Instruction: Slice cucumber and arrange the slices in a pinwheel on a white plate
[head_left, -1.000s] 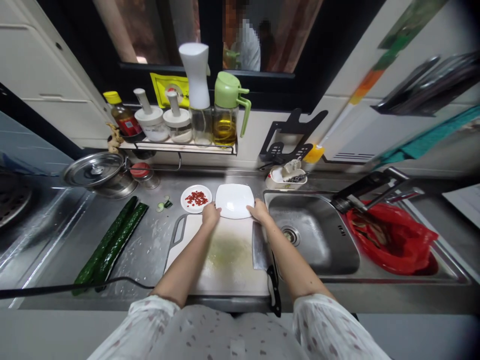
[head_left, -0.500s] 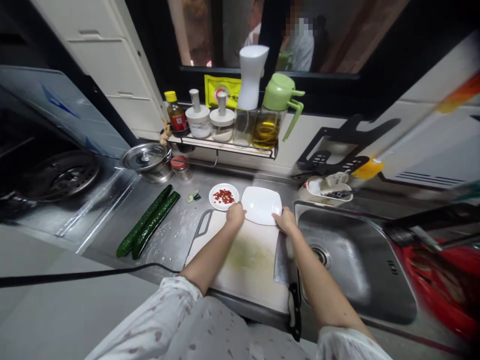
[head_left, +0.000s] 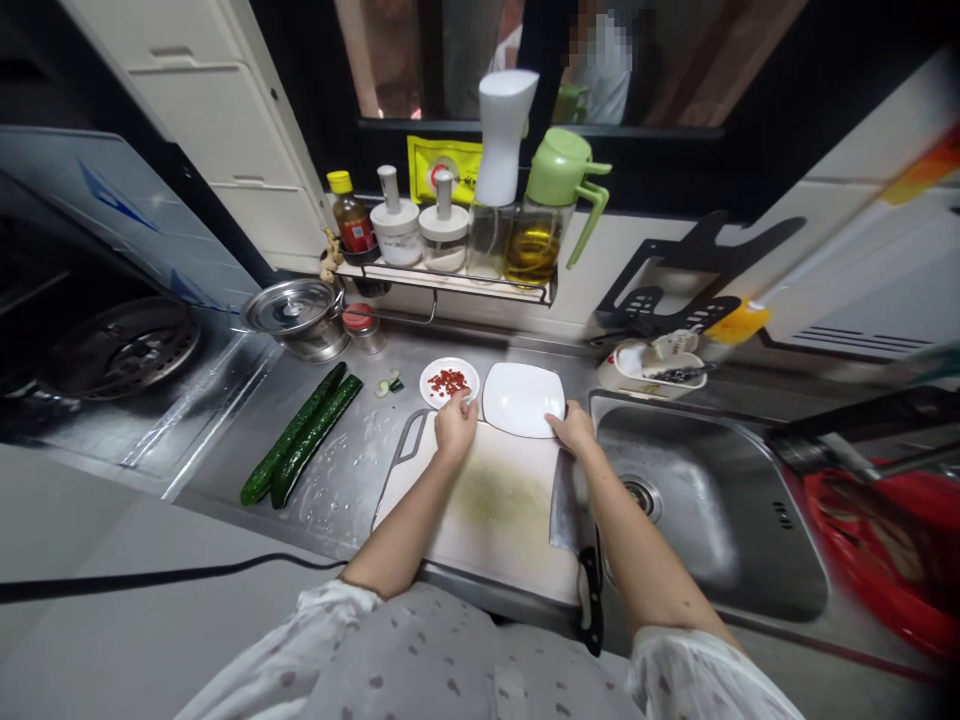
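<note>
My right hand pinches the right front corner of a white squarish plate, thumb on its rim. That plate rests at the far edge of a stained white cutting board. At the near rim of a small round plate holding chopped red pieces, my left hand is closed with fingers on the rim; its grip is partly hidden. A kitchen knife with a black handle lies along the board's right side.
Two cucumbers and small green scraps lie left on the wet steel counter. A lidded pot and red-lidded jar stand behind. A condiment rack hangs above. The sink is at right; a black cord crosses the left.
My left hand has left the squarish plate's left corner and moved left to the small round plate. My right hand stays at the squarish plate's corner. The view has tilted slightly.
</note>
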